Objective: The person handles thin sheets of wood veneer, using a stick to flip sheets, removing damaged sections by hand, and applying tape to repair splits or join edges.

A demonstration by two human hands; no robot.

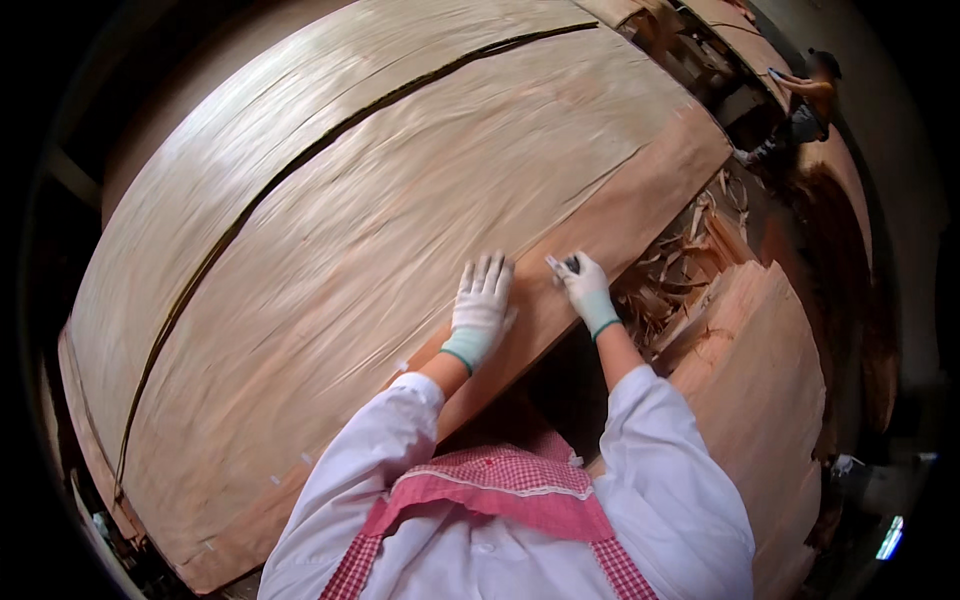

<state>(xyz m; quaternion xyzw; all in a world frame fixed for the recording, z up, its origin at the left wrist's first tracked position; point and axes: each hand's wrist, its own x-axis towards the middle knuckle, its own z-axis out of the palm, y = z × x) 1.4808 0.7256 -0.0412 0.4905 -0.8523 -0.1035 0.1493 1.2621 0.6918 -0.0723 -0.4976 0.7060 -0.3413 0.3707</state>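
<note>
big pale wood sheet [400, 215] sprawling ahead of both hands, left hand [482, 305] pressing flat with fingers stretching out, right hand [588, 291] kinda gripping a small dark tool [572, 264] over the pinkish strip [630, 215], hands sitting near but apart

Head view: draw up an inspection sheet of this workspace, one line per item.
Surface: large pale wood sheet, streaked grain, crossed by a long dark line; gap or mark, cannot tell.
Job's things: reddish wood strip along the sheet's near right side; small white bits near the seam; small dark object, kind unclear.
Clutter: curled wood scraps beside the strip; a curved wood piece to their lower right.
Hands: gloved left hand palm down at the seam, fingers extended; gloved right hand pinching the dark object over the strip.
Cables: nothing seen.
Surroundings: another person at upper right; dim edges.
</note>
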